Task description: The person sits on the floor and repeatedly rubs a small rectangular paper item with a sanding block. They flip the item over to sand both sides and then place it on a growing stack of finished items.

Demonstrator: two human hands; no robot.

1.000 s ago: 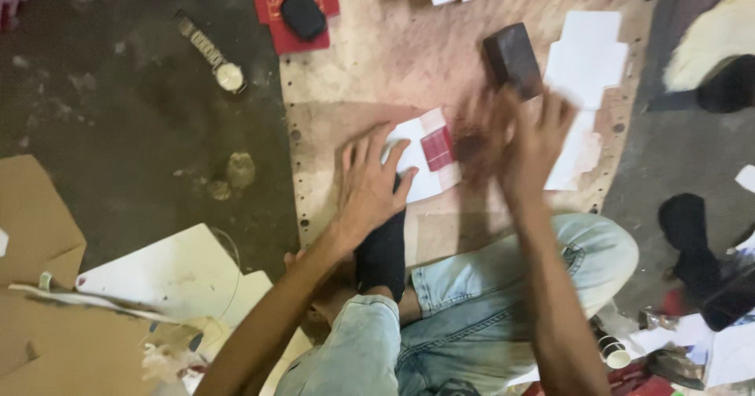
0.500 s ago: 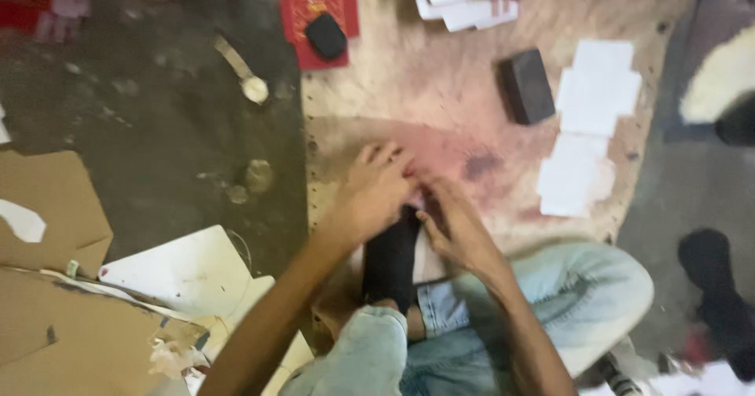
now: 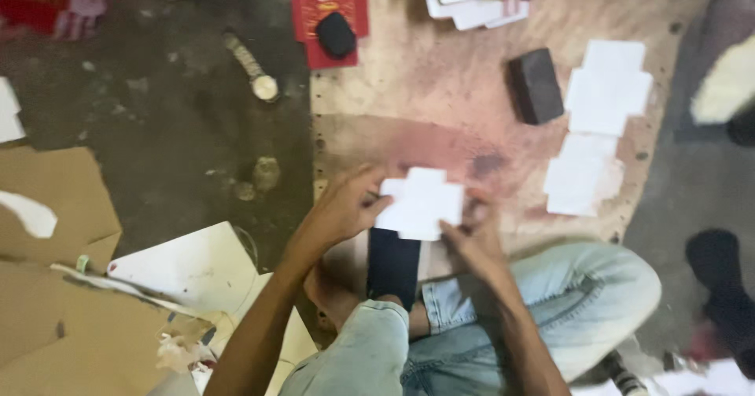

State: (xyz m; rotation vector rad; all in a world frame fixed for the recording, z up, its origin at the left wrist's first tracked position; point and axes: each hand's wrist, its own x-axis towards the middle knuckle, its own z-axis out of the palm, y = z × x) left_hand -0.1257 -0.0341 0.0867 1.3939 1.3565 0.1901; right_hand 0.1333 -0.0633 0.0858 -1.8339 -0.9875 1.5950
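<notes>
The fingers of the left hand (image 3: 340, 211) pinch the left edge of a white cross-shaped card blank (image 3: 421, 202), thumb on top, other fingers curled beside it. The right hand (image 3: 472, 235) grips the blank's lower right edge, its fingertips pressed against the matte, flat paperboard; motion blur hides just how those fingers lie. The blank hangs just above a worn plywood board (image 3: 440, 89) whose surface is rubbed pinkish and whose edge is dotted with small holes. Below the hands, a dark sock (image 3: 393, 266) and pale blue denim jeans (image 3: 566, 302) show the person's folded legs.

Further out on the board, a dark rectangular block (image 3: 535, 85) lies beside two stacks of white die-cut blanks (image 3: 598, 128). At the board's top edge sits a flat red card piece (image 3: 326, 14) with a black rounded object (image 3: 336, 34) on it. A wristwatch with a metal band (image 3: 253, 69) lies on the grimy concrete floor (image 3: 157, 128), and brown corrugated cardboard sheets (image 3: 47, 286) are piled on the left.
</notes>
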